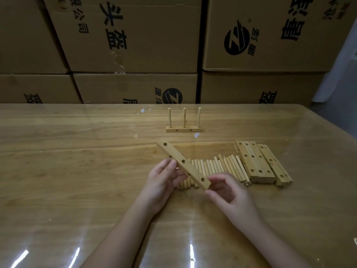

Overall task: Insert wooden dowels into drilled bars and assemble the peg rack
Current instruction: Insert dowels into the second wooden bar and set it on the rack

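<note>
As I log the head view from my remote station, the entries run as follows.

Item one: drilled bar (pixel 183 164), held clear of the table (pixel 77 151), slanting from upper left to lower right between both hands.
- Left hand (pixel 164 180): fingers behind the bar's middle, thumb below it, gripping.
- Right hand (pixel 229 192): thumb and forefinger pinch the bar's near, lower end.
- Bar: pale wood, square-edged, five holes visible along it, three larger with two smaller between.

Item two: loose dowels (pixel 216 167), a row of pale round sticks lying on the table directly behind the held bar and the hands.

Item three: stack of drilled bars (pixel 258 163), just right of the dowels and touching them.

Item four: peg rack (pixel 184 120), further back, one bar lying flat with three dowels upright and two holes in its front face.

Item five: cardboard boxes (pixel 135 35), stacked behind the table, black print upside down. I can read "头盔" and "限公司", plus a round logo with a Z-like mark.
</note>
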{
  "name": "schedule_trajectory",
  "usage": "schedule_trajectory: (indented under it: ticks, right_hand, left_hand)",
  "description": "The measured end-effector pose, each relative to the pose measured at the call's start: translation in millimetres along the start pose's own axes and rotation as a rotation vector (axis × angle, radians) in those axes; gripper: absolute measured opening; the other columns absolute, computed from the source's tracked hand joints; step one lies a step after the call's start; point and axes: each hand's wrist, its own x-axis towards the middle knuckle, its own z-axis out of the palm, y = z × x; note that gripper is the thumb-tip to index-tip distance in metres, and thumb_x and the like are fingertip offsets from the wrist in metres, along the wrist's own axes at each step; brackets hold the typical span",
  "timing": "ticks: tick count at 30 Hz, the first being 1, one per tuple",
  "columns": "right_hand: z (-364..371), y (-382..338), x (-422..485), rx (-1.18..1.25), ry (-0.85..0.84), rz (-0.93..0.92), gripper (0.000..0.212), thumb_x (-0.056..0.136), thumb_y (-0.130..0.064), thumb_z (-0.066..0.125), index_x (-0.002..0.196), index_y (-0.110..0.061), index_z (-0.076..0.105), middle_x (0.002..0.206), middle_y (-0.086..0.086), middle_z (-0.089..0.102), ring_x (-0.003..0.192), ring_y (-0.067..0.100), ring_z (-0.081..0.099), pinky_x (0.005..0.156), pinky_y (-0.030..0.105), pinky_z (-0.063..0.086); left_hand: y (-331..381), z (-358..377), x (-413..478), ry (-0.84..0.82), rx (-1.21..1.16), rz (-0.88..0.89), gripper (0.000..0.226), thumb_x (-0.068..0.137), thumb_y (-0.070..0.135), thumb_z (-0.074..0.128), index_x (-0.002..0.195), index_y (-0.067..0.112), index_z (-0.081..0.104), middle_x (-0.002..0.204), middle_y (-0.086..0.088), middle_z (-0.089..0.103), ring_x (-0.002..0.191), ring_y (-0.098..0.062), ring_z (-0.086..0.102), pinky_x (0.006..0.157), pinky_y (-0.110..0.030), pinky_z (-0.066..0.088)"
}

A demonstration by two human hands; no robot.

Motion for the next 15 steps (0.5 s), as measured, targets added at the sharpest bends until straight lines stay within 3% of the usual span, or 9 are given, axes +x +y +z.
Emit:
schedule_trajectory:
  ticks: [3,5,8,15]
  right_hand:
    - [-12.9,8.5,3.8,-0.302,0.035,-0.09,0.02,0.085,-0.023,0.06,0.104,-0.03,0.059,0.098,-0.023,0.055,0.093,-0.002,0.056,0.084,0.02,0.047]
    - [-23.8,16.3,7.1,-0.481,0.119,-0.103,0.019,0.086,-0.022,0.059,0.105,-0.022,0.064,0.098,-0.018,0.057,0.093,-0.001,0.053,0.088,0.029,0.042]
    - [-37.0,29.9,11.7,-0.71,0.22,-0.054,0.019,0.084,-0.016,0.064,0.104,-0.017,0.067,0.1,-0.005,0.061,0.098,0.015,0.055,0.089,0.033,0.031]
    - [-48.6,43.8,15.8,-0.856,0.294,0.092,0.023,0.085,-0.026,0.061,0.107,-0.021,0.065,0.105,-0.003,0.061,0.102,0.02,0.053,0.089,0.039,0.031]
  left_hand:
    - [4.4,-6.1,3.3,0.059,-0.151,-0.033,0.026,0.086,0.028,0.056,0.097,0.013,0.075,0.088,-0.007,0.073,0.079,-0.016,0.071,0.064,-0.028,0.058]
    - [6.6,-10.3,5.2,0.137,-0.224,-0.053,0.031,0.083,0.03,0.055,0.098,0.008,0.072,0.079,-0.006,0.072,0.069,-0.014,0.07,0.056,-0.026,0.057]
    - [8.3,-12.8,7.4,0.211,-0.282,-0.068,0.034,0.08,0.032,0.057,0.098,0.007,0.07,0.071,-0.004,0.069,0.06,-0.01,0.067,0.051,-0.024,0.055]
    - [7.1,-16.0,9.2,0.266,-0.373,-0.082,0.036,0.08,0.03,0.059,0.104,0.004,0.066,0.073,-0.004,0.069,0.061,-0.008,0.068,0.048,-0.021,0.054]
